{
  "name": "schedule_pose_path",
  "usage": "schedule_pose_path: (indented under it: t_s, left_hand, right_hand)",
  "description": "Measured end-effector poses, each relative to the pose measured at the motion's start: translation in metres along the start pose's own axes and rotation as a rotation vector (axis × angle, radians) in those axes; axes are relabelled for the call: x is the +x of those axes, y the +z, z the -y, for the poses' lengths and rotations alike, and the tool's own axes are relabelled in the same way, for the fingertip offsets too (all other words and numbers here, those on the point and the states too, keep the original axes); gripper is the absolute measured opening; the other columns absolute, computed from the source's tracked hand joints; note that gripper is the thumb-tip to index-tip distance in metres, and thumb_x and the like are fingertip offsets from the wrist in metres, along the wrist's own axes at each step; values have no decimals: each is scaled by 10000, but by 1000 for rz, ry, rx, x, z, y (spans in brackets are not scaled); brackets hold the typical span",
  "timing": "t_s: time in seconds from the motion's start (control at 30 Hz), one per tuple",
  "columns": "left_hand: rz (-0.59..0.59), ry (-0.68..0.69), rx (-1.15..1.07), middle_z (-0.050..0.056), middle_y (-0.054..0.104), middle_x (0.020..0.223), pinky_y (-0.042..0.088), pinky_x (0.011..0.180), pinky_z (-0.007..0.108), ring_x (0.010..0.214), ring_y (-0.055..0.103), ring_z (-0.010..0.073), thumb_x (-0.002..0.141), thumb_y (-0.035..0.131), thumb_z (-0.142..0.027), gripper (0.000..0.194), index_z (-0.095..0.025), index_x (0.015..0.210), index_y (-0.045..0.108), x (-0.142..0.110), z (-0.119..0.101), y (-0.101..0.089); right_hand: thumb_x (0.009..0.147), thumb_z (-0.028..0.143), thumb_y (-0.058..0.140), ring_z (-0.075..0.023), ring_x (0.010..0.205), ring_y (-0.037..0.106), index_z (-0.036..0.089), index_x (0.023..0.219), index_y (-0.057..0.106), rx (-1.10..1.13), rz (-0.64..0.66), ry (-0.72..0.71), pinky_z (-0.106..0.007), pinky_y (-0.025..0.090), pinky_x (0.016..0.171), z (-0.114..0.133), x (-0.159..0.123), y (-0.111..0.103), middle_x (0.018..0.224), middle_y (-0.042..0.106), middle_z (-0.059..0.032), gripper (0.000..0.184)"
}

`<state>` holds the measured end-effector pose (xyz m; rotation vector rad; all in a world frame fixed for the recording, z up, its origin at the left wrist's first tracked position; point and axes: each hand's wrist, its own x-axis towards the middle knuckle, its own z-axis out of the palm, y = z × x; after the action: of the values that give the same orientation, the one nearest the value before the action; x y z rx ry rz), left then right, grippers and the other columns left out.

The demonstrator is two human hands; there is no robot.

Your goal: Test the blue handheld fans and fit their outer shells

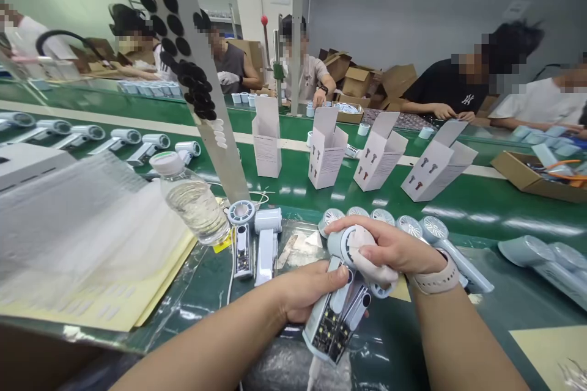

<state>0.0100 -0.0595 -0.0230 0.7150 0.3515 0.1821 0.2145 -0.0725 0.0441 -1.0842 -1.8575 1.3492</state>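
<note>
Two hands hold one opened handheld fan (332,324) near the desk's (458,208) front edge: the left hand (312,290) closed around its exposed circuit-board handle, the right hand (389,244) curled firmly over its round head.

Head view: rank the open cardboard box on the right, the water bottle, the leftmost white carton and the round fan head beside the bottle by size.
Open cardboard box largest.
Water bottle and white carton: too alike to rank, bottle being nearer.
Round fan head smallest.
</note>
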Motion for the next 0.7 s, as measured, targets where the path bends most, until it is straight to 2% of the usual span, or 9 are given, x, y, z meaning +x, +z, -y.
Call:
schedule_pose_path:
  t_s: [0.07,0.17,0.33,0.4,0.47,0.53,0.6,0.63,0.7]
  left_hand:
    - [-27,-2,-3,110,723,860,544,720,296,788,692,193,538,865,-637,747,-93,1024,702,-1,-1,1]
    - [-74,10,-2,91,716,822,544,708,282,752,688,176,528,881,-618,714,-101,987,704,-1,-4,2]
    - [-58,53,27,61,698,759,541,673,249,698,677,149,548,881,-599,649,-105,925,694,-4,-9,0]
    - [-41,82,54,55,695,744,543,669,248,686,674,146,565,862,-620,631,-113,896,685,-8,-12,-1]
    - [-11,149,97,58,700,762,542,684,244,701,677,146,576,852,-628,609,-119,859,670,-12,-17,0]
    - [36,264,117,71,705,798,541,697,241,749,685,160,603,829,-642,579,-129,794,641,-17,-24,2]
    - [106,390,74,88,703,820,544,692,255,806,693,195,612,771,-718,609,-148,725,593,-21,-30,3]
    - [153,440,36,94,700,821,549,681,271,818,696,216,596,736,-771,644,-159,693,564,-21,-32,3]
    - [249,505,-26,101,693,810,554,647,305,804,699,250,528,689,-854,712,-175,644,509,-20,-36,2]
  right_hand:
    - [810,645,660,-289,1084,641,256,1220,659,-15,-55,-10,-372,540,858,1,1,3,1207,671,-85,566]
    - [816,629,664,-285,1084,641,263,1154,675,-48,-149,-27,-389,527,891,-1,5,11,1199,681,-74,499]
    - [956,566,474,-268,1076,656,251,1043,714,-113,-303,-88,-387,513,909,0,12,24,1107,731,-60,406]
    - [987,520,425,-255,994,686,230,978,732,-114,-457,-63,-365,528,846,2,13,27,1035,755,-68,422]
    - [967,512,466,-244,846,708,207,893,726,-64,-709,-17,-342,543,727,4,12,27,919,765,-78,408]
    - [931,523,520,-227,677,682,198,816,693,-38,-976,42,-318,521,590,3,10,26,764,739,-67,386]
    - [908,530,541,-212,577,624,205,761,658,-116,-1143,99,-304,477,515,0,13,28,653,685,-43,376]
    - [900,525,551,-212,573,609,210,760,654,-172,-1156,110,-305,467,509,-3,16,31,643,671,-39,360]
    - [883,501,583,-224,625,619,217,793,666,-231,-1061,65,-318,480,541,-7,25,42,694,682,-47,309]
